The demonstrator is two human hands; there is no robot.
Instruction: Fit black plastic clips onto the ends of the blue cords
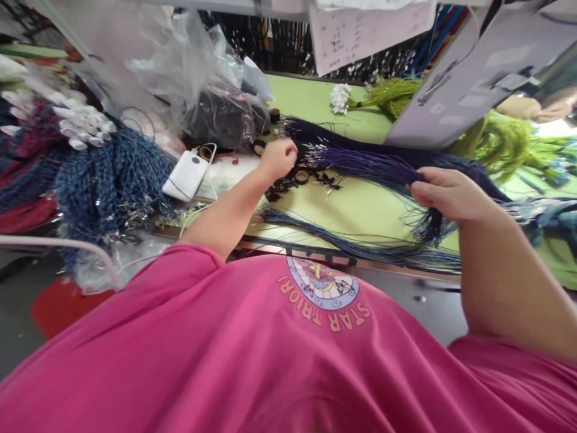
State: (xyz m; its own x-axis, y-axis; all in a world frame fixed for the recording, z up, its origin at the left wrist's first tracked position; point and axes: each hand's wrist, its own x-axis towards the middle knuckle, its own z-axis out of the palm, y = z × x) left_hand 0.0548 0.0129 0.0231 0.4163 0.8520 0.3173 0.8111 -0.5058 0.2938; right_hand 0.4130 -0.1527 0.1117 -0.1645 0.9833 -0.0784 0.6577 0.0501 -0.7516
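**Cord bundle spanning both grips, long axis left to right**

Right hand (451, 192): fingers curled and pressed shut around the dark purple cord bundle (360, 159), clamping it near mid-length. Left hand (277, 157): fingers folded over the metal-tipped ends of the same bundle; whether pinching the tips or merely resting on them cannot be told from this angle.

Long axis of the bundle: stretched across the green desk (360, 207) from the left grip out to the right grip, then past it, drooping below the right grip into a loose fringe. Bundle lying between the two grips, raised slightly at the right one. Left grip nearer the tipped ends; right grip nearer the free tail.

Just below the left grip: small black rings (301, 176) and scattered clips. Nearer the body than both grips: loose blue cords (342, 240) trailing along the near desk edge. Left of the left grip: white power bank (186, 174), blue cord heap (112, 174), plastic bags (189, 72). Beyond the right grip: grey card (473, 84) overhanging, green cords (505, 141) behind. Open desk surface chiefly between the two grips and toward the near edge.
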